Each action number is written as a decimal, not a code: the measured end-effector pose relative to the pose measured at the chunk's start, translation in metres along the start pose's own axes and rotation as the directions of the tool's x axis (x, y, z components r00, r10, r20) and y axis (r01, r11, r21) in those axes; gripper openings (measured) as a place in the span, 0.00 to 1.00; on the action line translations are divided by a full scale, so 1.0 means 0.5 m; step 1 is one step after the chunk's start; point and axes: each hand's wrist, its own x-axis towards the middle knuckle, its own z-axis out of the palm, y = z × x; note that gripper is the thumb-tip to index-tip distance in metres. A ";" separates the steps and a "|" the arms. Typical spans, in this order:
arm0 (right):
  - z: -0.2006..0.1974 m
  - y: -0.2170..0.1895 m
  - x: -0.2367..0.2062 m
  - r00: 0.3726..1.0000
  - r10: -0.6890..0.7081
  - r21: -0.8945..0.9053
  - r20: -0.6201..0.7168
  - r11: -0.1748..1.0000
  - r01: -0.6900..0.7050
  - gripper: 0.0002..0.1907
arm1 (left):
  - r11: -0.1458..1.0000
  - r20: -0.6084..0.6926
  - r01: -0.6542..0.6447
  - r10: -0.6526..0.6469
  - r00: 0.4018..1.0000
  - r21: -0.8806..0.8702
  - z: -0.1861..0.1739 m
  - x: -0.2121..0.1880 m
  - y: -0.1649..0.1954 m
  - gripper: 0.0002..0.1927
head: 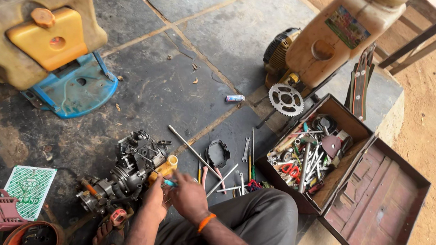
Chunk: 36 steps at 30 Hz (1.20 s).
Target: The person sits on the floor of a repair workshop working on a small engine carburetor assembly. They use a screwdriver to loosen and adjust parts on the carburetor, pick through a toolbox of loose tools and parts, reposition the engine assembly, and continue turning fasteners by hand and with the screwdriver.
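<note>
Engine (125,175) on the stone floor (190,77), at 7 o'clock in the head view. Left hand (154,202) rests closed against its near side; what it grips cannot be told. Right hand (188,195) pinches a thin blue-tipped tool (168,183), tip beside the yellow fitting (165,167). Loose spanners (234,174) lie at 6 o'clock, open toolbox (331,165) at 4 o'clock, sprocket (286,99) at 1 o'clock. For good work, judged from this view: brace the engine firmly and keep the tool square to the fitting.
</note>
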 end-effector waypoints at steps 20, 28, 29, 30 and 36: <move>-0.003 -0.052 0.005 0.992 0.033 0.123 -0.121 0.992 -0.018 0.23 | 0.993 0.018 0.014 -0.012 1.000 -0.121 -0.020 0.003 0.017 0.17; -0.004 -0.014 0.010 0.916 0.396 0.529 -0.057 0.790 -0.309 0.18 | 0.994 0.033 0.032 -0.029 0.999 -0.102 -0.024 0.010 0.029 0.16; -0.004 -0.007 0.013 0.853 0.501 0.634 0.144 0.615 -0.468 0.18 | 0.994 0.028 0.029 -0.027 0.999 -0.101 -0.024 0.009 0.030 0.16; -0.003 -0.003 0.012 0.764 0.556 0.680 0.329 0.421 -0.600 0.18 | 0.992 0.034 0.037 -0.033 0.999 -0.117 -0.024 0.010 0.030 0.15; 0.003 -0.030 -0.006 0.994 0.092 0.128 -0.059 0.988 -0.084 0.14 | 0.990 0.051 0.023 -0.016 0.999 -0.141 -0.029 0.009 0.024 0.17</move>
